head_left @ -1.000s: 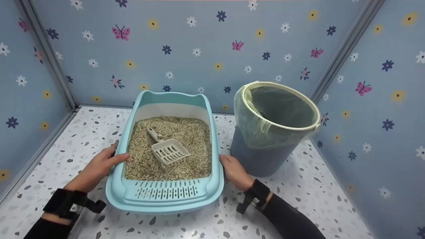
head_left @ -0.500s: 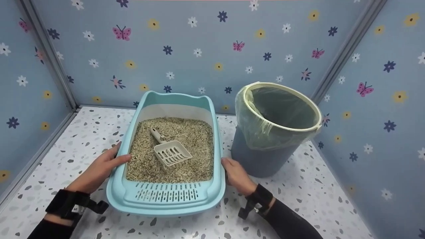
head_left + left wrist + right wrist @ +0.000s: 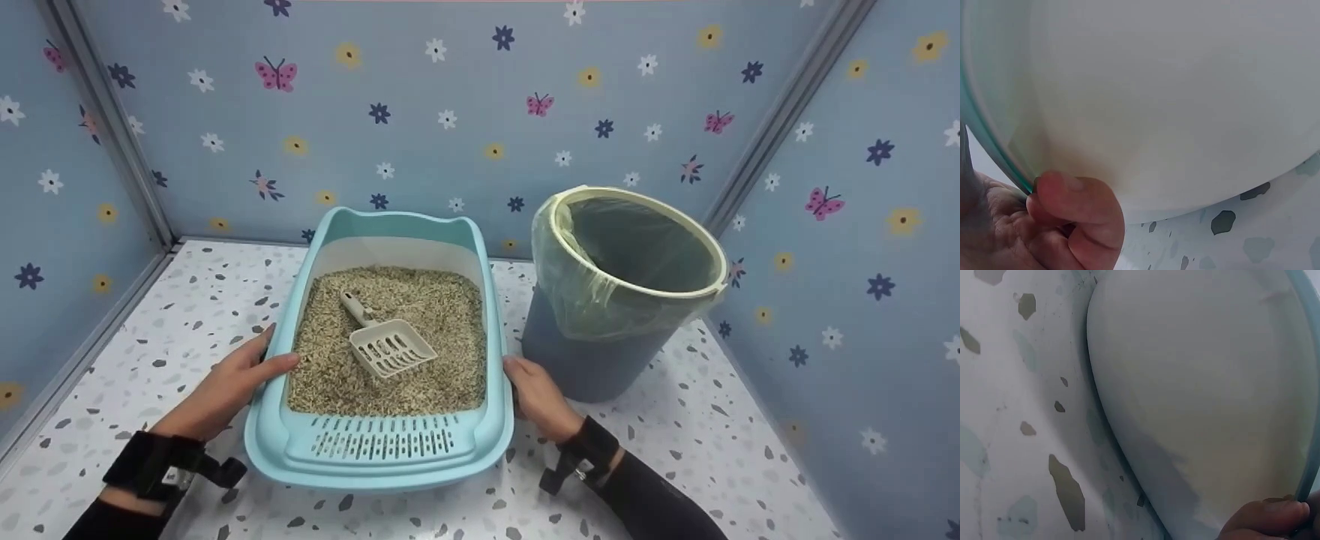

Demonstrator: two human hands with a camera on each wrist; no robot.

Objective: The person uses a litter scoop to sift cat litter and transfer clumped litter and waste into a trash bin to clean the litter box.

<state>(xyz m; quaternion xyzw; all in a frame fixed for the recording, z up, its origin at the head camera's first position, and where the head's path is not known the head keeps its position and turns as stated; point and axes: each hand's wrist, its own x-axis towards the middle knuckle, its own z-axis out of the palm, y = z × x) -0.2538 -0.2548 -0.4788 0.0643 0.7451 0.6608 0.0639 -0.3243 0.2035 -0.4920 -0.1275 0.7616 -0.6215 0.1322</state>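
Note:
A light blue litter box (image 3: 379, 471) with a white lower body stands on the speckled surface, filled with tan granular litter (image 3: 420, 292). On the litter lies a beige slotted litter scoop (image 3: 391, 346), its handle pointing to the back left. My left hand (image 3: 217, 390) grips the box's left rim, thumb over the top; in the left wrist view its curled fingers (image 3: 1086, 211) sit beneath the rim against the white wall. My right hand (image 3: 540, 397) holds the right rim, and part of its fingers (image 3: 1275, 517) shows below the rim in the right wrist view.
To the right of the box stands a grey-blue trash bin (image 3: 592, 360), lined with a translucent yellowish bag (image 3: 577, 300) held under a cream ring. Blue flower-patterned panels (image 3: 450, 90) enclose the back and both sides of the speckled surface (image 3: 720, 457).
Both hands have shifted the litter box slightly to the right and a little nearer to me, with the scoop riding along on the litter. Their grips stay the same.

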